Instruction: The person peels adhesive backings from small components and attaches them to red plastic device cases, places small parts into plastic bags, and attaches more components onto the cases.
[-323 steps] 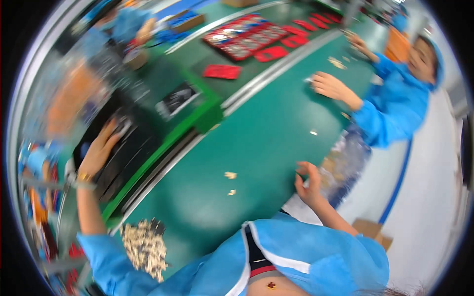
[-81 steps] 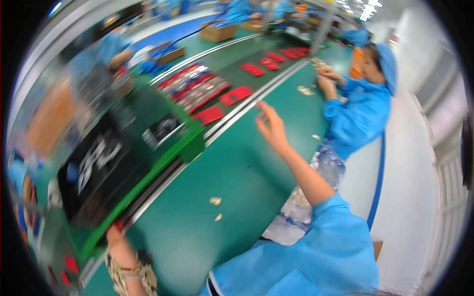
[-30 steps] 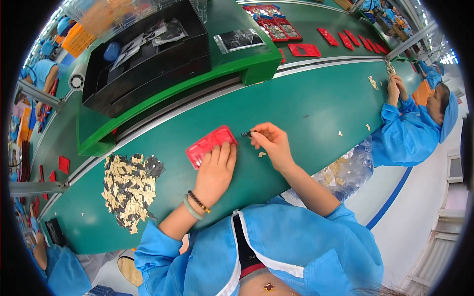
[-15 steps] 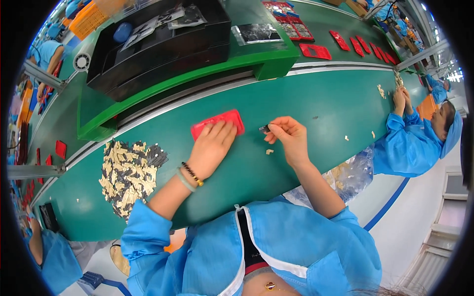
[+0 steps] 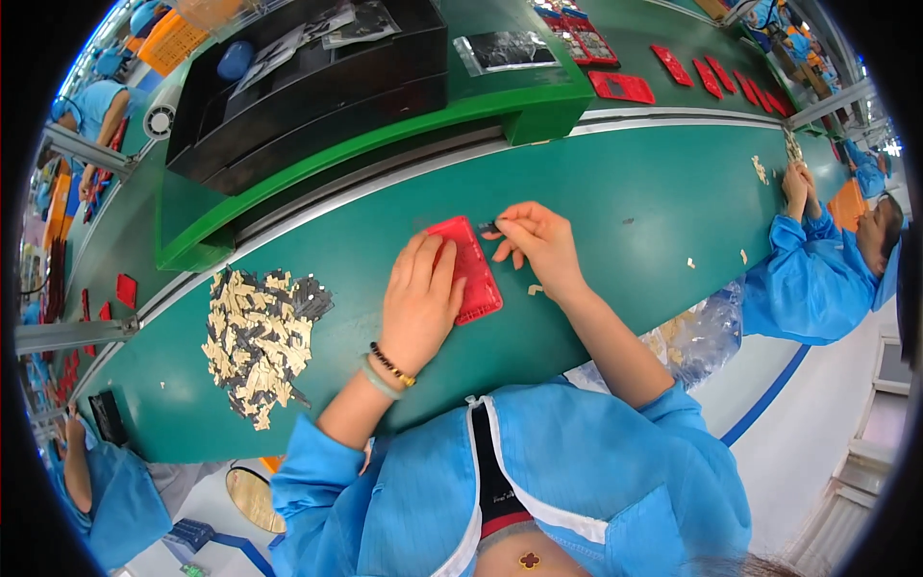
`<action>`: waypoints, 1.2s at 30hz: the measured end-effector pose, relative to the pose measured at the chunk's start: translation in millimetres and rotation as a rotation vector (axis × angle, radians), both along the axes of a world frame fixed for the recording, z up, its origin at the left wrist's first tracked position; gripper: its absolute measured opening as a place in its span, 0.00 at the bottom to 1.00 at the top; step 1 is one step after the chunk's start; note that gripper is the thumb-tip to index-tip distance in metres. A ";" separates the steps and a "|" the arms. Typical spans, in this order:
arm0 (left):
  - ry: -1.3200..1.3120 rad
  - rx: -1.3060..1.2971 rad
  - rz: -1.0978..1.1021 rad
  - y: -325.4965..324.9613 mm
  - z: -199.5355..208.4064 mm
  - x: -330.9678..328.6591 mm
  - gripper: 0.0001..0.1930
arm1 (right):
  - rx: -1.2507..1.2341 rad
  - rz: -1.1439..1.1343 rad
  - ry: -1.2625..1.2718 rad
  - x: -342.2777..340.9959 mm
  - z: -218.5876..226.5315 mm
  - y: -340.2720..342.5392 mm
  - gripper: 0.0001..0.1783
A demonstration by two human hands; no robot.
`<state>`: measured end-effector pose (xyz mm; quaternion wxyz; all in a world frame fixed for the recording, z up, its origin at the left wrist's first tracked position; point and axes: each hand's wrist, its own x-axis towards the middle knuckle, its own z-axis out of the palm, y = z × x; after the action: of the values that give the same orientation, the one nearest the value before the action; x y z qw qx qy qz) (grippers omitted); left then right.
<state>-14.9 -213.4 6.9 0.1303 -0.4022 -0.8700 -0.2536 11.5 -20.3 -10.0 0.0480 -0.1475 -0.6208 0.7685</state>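
My left hand [image 5: 421,303] lies over a red plastic shell [image 5: 473,279], gripping its left side. The shell is a shallow rectangle with a raised rim and stands lengthwise away from me on the green bench. Fingers cover part of it. Close to its far right edge, my right hand [image 5: 540,248] pinches a small dark piece [image 5: 489,231] between thumb and forefinger. Whether that piece touches the shell I cannot tell. Below my right hand lies a small cream piece [image 5: 535,289]. A heap of flat cream and dark grey pieces [image 5: 258,341] is spread left of my left hand.
Beyond the bench, a green raised shelf [image 5: 385,135] carries a black bin [image 5: 317,106]. Red shells [image 5: 623,87] lie on the far line. To my right are a clear plastic bag [image 5: 692,332] and a co-worker in blue [image 5: 808,279]. Loose cream pieces [image 5: 690,263] lie between us.
The red shell has turned from lying crosswise to pointing away from me and shifted right, with my left hand on it. My right hand has moved left and farther away, carrying the dark piece toward the shell.
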 end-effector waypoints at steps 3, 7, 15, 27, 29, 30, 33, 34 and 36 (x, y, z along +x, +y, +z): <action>-0.020 -0.084 0.032 2.3 -17.0 4.7 0.21 | -0.016 0.056 -0.036 -14.8 -3.4 -11.0 0.06; 0.004 -0.068 0.017 -1.0 -27.5 4.1 0.22 | 0.225 0.108 0.018 -37.2 -20.4 -24.3 0.08; -0.013 -0.055 0.029 1.0 -33.0 3.8 0.22 | 0.479 -0.005 0.040 -39.5 -30.0 -36.5 0.08; -0.041 -0.012 0.028 0.0 -33.1 1.7 0.22 | 0.645 -0.055 0.041 -36.9 -26.5 -43.0 0.08; -0.034 -0.009 0.030 0.3 -32.9 0.2 0.22 | 0.674 -0.047 0.042 -37.8 -27.5 -41.4 0.09; -0.026 -0.017 0.019 0.0 -33.3 -0.8 0.21 | 0.675 -0.046 0.042 -38.2 -27.4 -41.0 0.09; -0.039 -0.029 -0.001 -1.2 -29.3 -3.6 0.20 | 0.740 -0.037 0.031 -38.3 -25.2 -40.4 0.08; -0.059 -0.033 -0.010 -1.4 -27.8 -3.8 0.19 | 0.851 -0.039 0.073 -38.0 -23.1 -40.3 0.07; -0.051 -0.031 -0.011 -0.2 -27.7 -6.4 0.18 | 0.962 -0.038 0.117 -36.0 -18.5 -39.1 0.07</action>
<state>-21.3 -213.6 -20.8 0.1002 -0.4025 -0.8747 -0.2509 -24.5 -59.4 -28.5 0.1598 -0.0766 -0.8992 0.4001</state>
